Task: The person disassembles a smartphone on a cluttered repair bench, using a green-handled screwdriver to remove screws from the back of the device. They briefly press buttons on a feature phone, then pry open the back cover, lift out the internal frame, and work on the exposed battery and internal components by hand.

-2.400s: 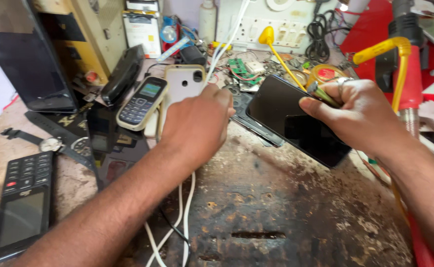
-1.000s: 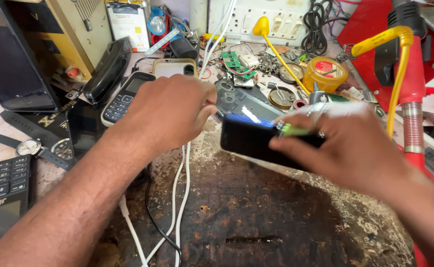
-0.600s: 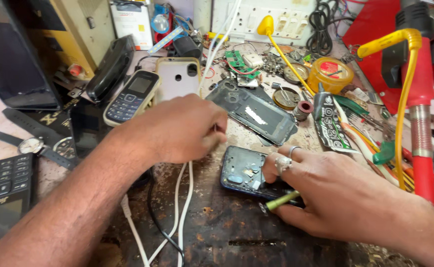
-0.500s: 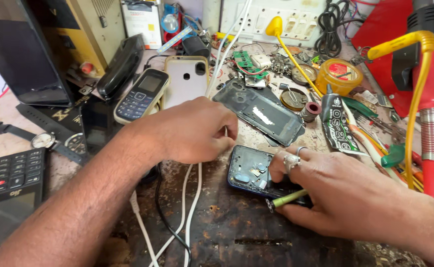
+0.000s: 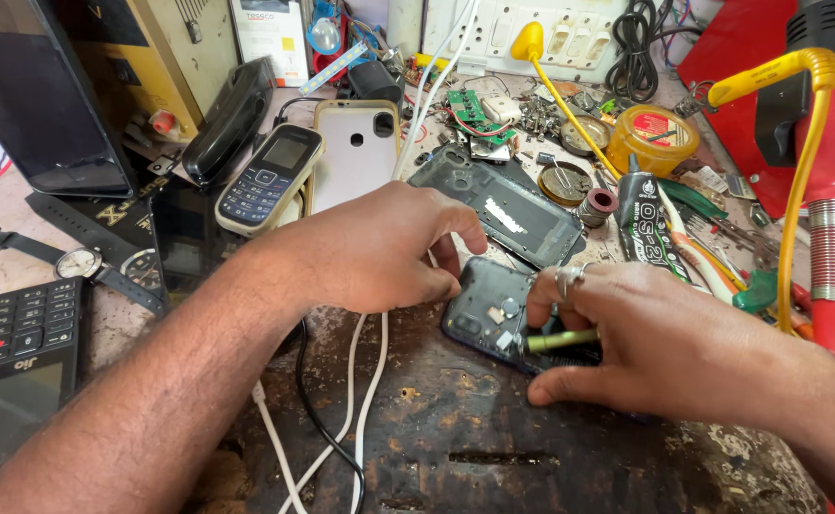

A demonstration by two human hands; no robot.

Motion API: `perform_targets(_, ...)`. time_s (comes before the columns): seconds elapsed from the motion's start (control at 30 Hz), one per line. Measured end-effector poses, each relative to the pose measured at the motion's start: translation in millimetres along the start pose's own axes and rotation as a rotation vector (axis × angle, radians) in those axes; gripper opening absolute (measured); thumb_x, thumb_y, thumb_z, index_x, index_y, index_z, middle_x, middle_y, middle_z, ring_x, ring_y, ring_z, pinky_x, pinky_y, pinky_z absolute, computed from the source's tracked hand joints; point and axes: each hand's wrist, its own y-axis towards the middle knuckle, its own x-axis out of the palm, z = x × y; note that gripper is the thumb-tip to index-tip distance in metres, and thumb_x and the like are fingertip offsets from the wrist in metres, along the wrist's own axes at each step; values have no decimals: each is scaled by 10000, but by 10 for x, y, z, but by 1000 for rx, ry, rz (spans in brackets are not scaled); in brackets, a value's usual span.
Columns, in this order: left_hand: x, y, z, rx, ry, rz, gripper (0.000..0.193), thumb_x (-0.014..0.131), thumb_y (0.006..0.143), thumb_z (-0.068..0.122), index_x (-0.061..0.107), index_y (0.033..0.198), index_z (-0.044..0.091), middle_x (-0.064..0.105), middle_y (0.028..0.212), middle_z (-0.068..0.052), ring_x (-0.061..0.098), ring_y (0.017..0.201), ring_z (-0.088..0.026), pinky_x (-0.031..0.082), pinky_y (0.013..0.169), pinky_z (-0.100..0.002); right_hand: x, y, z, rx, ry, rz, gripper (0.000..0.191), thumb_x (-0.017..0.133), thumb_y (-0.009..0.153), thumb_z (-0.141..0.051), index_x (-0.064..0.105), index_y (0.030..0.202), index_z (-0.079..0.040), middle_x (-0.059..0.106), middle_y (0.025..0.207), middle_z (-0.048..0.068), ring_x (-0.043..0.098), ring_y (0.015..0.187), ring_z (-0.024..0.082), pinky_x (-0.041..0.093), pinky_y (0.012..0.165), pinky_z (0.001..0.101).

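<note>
An opened dark smartphone [image 5: 489,314] lies back-up on the worn workbench, its inner parts exposed. My left hand [image 5: 379,247] rests on its upper left edge, fingers curled and pressing it down. My right hand [image 5: 646,343] covers the phone's right half and grips a small yellow-green tool [image 5: 556,340] whose tip points at the phone's inside. A ring sits on one finger of that hand. The removed dark back cover [image 5: 508,205] lies just behind the phone.
A keypad phone [image 5: 270,176], a pale phone case [image 5: 356,152] and a black keypad phone [image 5: 18,366] lie at left, with a wristwatch [image 5: 79,266]. White cables [image 5: 365,381] cross the bench. A yellow flux tin [image 5: 651,138], glue tube [image 5: 646,228] and red stand [image 5: 832,190] crowd the right.
My right hand brought the dark phone down from the air and laid it flat on the bench. Both hands have since settled on it, the tool now against its inside.
</note>
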Motion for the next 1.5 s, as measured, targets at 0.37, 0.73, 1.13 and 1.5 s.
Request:
perform_targets(0.37, -70, -93, 90, 165, 188, 27, 143, 790, 704, 70, 798, 836, 123, 762, 820, -58, 749, 784, -208, 589, 692, -363, 2, 130, 210, -95, 49, 117, 727, 878, 577, -681, 672, 1008, -133, 723, 800, 80, 699, 789, 249, 535, 695, 405)
perform_targets(0.73, 10, -68, 118, 140, 169, 6, 51, 736, 701, 39, 759, 722, 79, 767, 750, -74, 759, 722, -220, 588, 649, -380, -100, 75, 135, 103, -6, -16, 718, 880, 618, -665, 694, 1110, -176, 712, 790, 75, 685, 784, 217, 559, 730, 393)
perform_targets(1.13, 332, -27, 221, 2, 315, 237, 330, 759, 844, 364, 703, 884, 41, 711, 849, -158, 704, 881, -352, 559, 783, -490, -72, 35, 312, 18, -60, -30, 961, 936, 529, -692, 592, 1292, -218, 665, 1074, 35, 696, 867, 228, 560, 808, 408)
perform_targets(1.5, 501, 35, 656, -276, 417, 184, 607, 736, 798, 295, 483, 1215, -67, 727, 874, -209, 735, 870, -391, 612, 740, -475, -100, -9, 182, 66, -25, -117, 916, 979, 560, -541, 517, 1287, -229, 609, 1050, 53, 695, 928, 236, 547, 809, 411)
